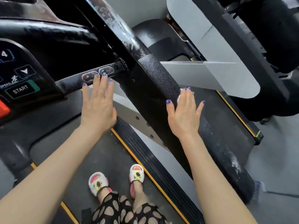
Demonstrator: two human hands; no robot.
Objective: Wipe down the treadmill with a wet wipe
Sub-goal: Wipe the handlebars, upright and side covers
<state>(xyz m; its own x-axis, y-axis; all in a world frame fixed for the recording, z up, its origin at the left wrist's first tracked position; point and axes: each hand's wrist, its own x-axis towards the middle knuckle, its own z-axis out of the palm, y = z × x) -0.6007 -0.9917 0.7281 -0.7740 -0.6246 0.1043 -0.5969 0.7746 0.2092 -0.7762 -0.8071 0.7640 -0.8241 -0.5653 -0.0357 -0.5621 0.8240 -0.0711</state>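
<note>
I see both my hands stretched out over the treadmill [48, 36], palms down, fingers straight.

My left hand [97, 104] is spread flat and holds nothing. Its fingertips [104, 75] reach the two oval pulse pads [97, 73] on the short bar under the console [21, 75]; I cannot tell whether they press them or only hover above. On the console I read a START button [20, 90], a down arrow and a 4, with an orange part at the left edge.

My right hand [184, 113] lies flat along the right side of the black textured handrail [155, 81], thumb on the rail, fingers extended. Under the fingers there is a white wipe [180, 96]; only a small edge of it shows beside the index finger and near the fingertips. The hand presses it against the rail with straight fingers rather than pinching it. There is a ring on one finger of that hand.

The upper stretch of the rail, above the textured sleeve, shows wet streaks and foam-like smears. The lower end of the rail, near my right forearm, has whitish specks on it.

Below, my feet in white and pink slippers [98, 183] stand on the dark belt [106, 159], just left of the ribbed side rail [142, 152] with its yellow edge. A second treadmill with grey panels [215, 50] stands just beside, to the right.
</note>
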